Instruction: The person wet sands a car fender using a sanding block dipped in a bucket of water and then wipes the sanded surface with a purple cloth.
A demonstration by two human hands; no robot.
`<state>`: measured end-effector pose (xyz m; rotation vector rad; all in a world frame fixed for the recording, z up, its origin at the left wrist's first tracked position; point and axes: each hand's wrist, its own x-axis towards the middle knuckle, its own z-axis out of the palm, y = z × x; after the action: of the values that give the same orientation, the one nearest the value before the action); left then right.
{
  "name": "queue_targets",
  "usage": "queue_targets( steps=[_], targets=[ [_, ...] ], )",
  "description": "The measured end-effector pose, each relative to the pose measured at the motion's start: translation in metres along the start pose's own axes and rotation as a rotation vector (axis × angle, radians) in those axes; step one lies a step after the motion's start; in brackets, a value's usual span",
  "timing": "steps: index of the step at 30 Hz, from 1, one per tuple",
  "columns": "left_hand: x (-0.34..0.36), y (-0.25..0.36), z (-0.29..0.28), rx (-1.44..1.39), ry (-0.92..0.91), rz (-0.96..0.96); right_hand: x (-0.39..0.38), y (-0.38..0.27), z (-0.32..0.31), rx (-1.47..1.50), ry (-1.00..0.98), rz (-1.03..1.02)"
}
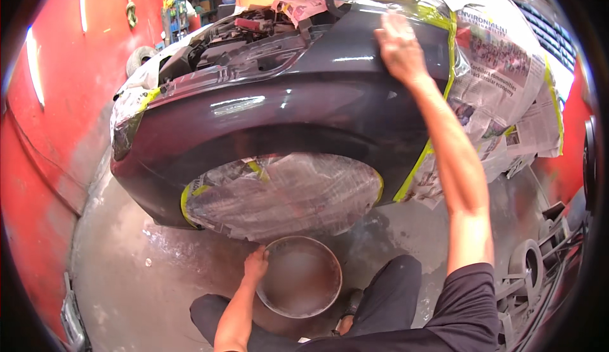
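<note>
A dark car fender [317, 104] curves across the view, with glossy wet-looking streaks on it. My right hand [401, 47] lies on its upper part, fingers stretched out, near the yellow-green tape [451, 53] that borders the panel. Whether anything thin is under that palm is hidden. Between my knees is a round metal basin [336, 288] with cloudy grey-brown liquid in it. My left hand [255, 264] is closed on the basin's left rim. Taped newspaper and plastic sheet [285, 193] cover the wheel opening just beyond the basin.
Newspaper [491, 66] masks the car to the right of the fender. At upper left the engine bay [235, 47] is exposed. A red wall [38, 149] stands at left. Tyres [526, 263] and metal parts are at lower right. The concrete floor [139, 276] looks wet.
</note>
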<state>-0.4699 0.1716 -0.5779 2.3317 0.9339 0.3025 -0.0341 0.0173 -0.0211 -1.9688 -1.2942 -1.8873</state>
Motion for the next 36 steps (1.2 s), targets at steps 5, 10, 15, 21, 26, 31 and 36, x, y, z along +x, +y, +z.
queue_targets(
  steps=[5, 10, 15, 21, 26, 31, 36],
  targets=[
    [-0.004, 0.049, -0.044, -0.038, 0.386, 0.222, 0.007, -0.089, -0.012, 0.346, 0.018, -0.057],
    [0.027, 0.289, -0.189, -0.061, 0.704, 0.888, -0.023, 0.027, -0.012, 0.223, -0.009, 0.048],
    [0.136, 0.416, -0.269, 0.218, 0.903, 0.824, -0.126, -0.026, -0.115, 0.773, -0.066, 0.334],
    [0.208, 0.553, -0.287, 0.290, 0.923, 0.749, -0.253, -0.108, -0.192, 1.310, -0.296, 0.829],
    [0.170, 0.583, -0.220, 0.580, 0.610, 1.294, -0.291, -0.133, -0.203, 1.183, -0.273, 1.113],
    [0.158, 0.518, -0.186, 0.523, 0.637, 1.466, -0.330, -0.151, -0.197, 1.262, -0.334, 1.260],
    [0.123, 0.406, -0.225, 0.524, 0.647, 1.184, -0.347, -0.120, -0.189, 1.280, -0.163, 1.513]
  ],
)
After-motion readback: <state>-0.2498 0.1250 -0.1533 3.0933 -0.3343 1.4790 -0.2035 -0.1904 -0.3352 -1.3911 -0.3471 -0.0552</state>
